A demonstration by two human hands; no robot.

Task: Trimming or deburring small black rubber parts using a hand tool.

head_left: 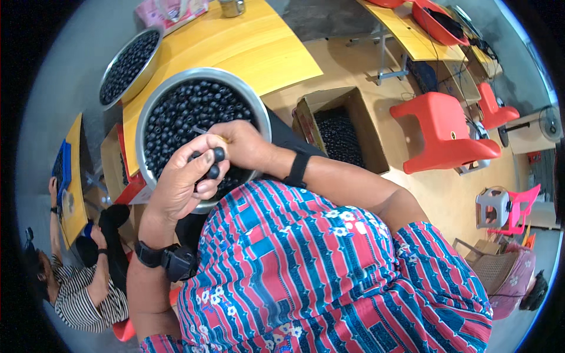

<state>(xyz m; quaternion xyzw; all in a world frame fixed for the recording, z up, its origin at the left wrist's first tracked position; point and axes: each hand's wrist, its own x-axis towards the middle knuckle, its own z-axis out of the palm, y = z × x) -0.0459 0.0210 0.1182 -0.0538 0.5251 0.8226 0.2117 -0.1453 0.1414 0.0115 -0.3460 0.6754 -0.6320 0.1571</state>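
A wide steel bowl [141,126] full of black round beads [176,115] sits in front of me, by the yellow table's edge. Above it my left hand [191,170] is closed, with several black balls [218,155] between its fingers and thumb. Pressed against its fingertips, my right hand [244,144] is closed too. From between the hands a thin pale strip [200,130] juts out over the beads; it looks like the tip of a small tool. Most of what the right hand grips is hidden by the fingers.
A second bowl [154,63] of black beads stands at the far left of the yellow table [259,35]. On the floor to the right are a cardboard box [372,132] with dark beads and a red chair [435,126]. A co-worker [88,294] in stripes sits at left, near a blue tray [66,167].
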